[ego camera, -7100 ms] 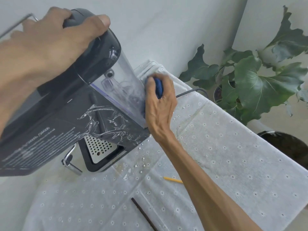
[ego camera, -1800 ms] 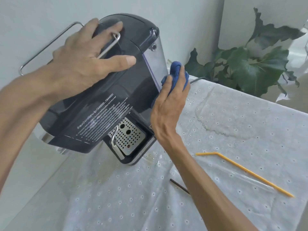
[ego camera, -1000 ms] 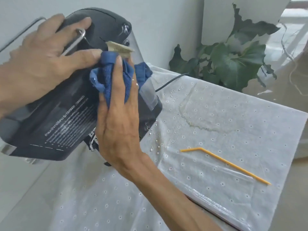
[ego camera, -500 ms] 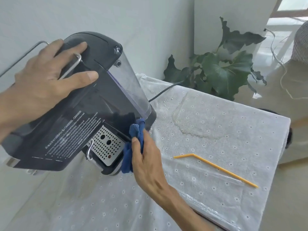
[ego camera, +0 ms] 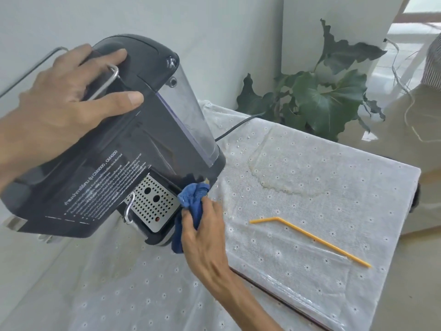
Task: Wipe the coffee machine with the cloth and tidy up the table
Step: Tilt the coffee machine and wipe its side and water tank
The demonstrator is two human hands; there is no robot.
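A black coffee machine with a clear water tank is tilted toward the left on the table, its perforated metal drip tray facing me. My left hand grips its top, fingers over a wire handle. My right hand holds a bunched blue cloth pressed against the machine's lower edge, just right of the drip tray.
A white eyelet tablecloth covers the table, with a wet patch at the back. An orange bent straw lies on a clear plastic wrapper to the right. A black power cord runs back toward a leafy plant. A white wall stands behind.
My right hand with the cloth went from the machine's upper side down to its base by the drip tray. The machine stays tilted in my left hand.
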